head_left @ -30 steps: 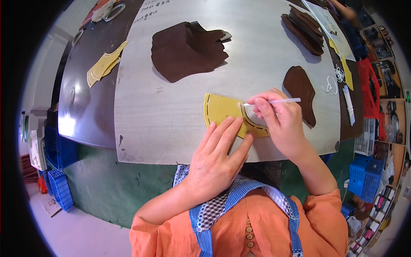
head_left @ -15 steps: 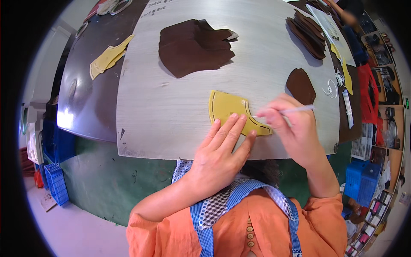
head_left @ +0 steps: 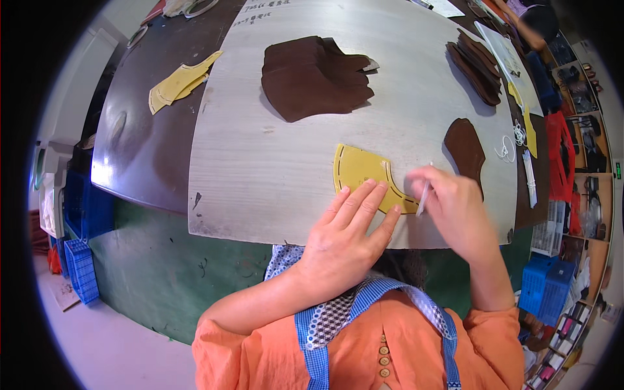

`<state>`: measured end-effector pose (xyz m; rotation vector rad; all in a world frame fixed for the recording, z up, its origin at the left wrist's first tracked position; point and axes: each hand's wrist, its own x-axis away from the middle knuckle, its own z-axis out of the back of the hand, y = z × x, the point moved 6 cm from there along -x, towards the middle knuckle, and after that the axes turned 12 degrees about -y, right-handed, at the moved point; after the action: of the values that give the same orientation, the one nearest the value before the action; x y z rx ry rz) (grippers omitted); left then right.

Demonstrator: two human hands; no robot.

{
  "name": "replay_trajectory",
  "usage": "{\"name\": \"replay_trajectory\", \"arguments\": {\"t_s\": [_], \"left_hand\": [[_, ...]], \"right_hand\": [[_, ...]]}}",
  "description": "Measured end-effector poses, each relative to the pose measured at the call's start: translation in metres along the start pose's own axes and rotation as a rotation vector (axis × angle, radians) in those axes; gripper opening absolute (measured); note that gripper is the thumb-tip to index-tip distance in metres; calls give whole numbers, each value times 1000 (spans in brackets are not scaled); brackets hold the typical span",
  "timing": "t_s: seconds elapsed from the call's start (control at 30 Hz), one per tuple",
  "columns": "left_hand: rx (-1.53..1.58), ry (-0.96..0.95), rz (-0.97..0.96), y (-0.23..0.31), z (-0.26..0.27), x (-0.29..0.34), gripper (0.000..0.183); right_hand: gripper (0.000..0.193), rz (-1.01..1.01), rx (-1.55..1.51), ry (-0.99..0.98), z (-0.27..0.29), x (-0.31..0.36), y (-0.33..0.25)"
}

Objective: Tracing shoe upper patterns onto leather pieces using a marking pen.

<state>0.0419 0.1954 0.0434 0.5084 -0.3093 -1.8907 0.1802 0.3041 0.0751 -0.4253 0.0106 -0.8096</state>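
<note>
My left hand (head_left: pixel 348 237) lies with fingers stretched out on a curved yellow template (head_left: pixel 361 166), pressing it on the pale board. The template has slots along its edges; whether something lies under it I cannot tell. In my right hand (head_left: pixel 458 211), closed in a pinch, is a thin white pen (head_left: pixel 424 197). It stands steeply beside the template's right end, its tip partly hidden. Just beyond the right hand rests a single dark brown piece (head_left: pixel 463 146), looking like leather. A pile of similar brown pieces (head_left: pixel 312 84) sits farther up the board.
Another stack of brown pieces (head_left: pixel 474 68) is at the far right. White string (head_left: pixel 505 149) and thin white sticks (head_left: pixel 530 179) lie along the right edge. More yellow templates (head_left: pixel 182 83) are on the dark table (head_left: pixel 140 149) at left. A co-worker's arm (head_left: pixel 520 26) shows at top right.
My right hand has moved to the template's right end, and the pen has swung from nearly level to upright. The left hand stays on the template. The whole view has shifted slightly.
</note>
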Motion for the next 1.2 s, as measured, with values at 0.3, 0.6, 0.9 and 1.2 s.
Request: {"name": "replay_trajectory", "arguments": {"t_s": [0.3, 0.6, 0.9, 1.2], "left_hand": [[-124, -36, 142, -61, 46, -14, 60], [-71, -319, 86, -28, 24, 16, 68], [91, -10, -27, 0, 1, 2, 42], [45, -67, 19, -1, 0, 2, 45]], "right_hand": [[14, -135, -609, 219, -4, 42, 74], [11, -233, -589, 429, 16, 88, 98], [13, -90, -587, 112, -27, 30, 21], [22, 84, -353, 362, -9, 22, 9]]}}
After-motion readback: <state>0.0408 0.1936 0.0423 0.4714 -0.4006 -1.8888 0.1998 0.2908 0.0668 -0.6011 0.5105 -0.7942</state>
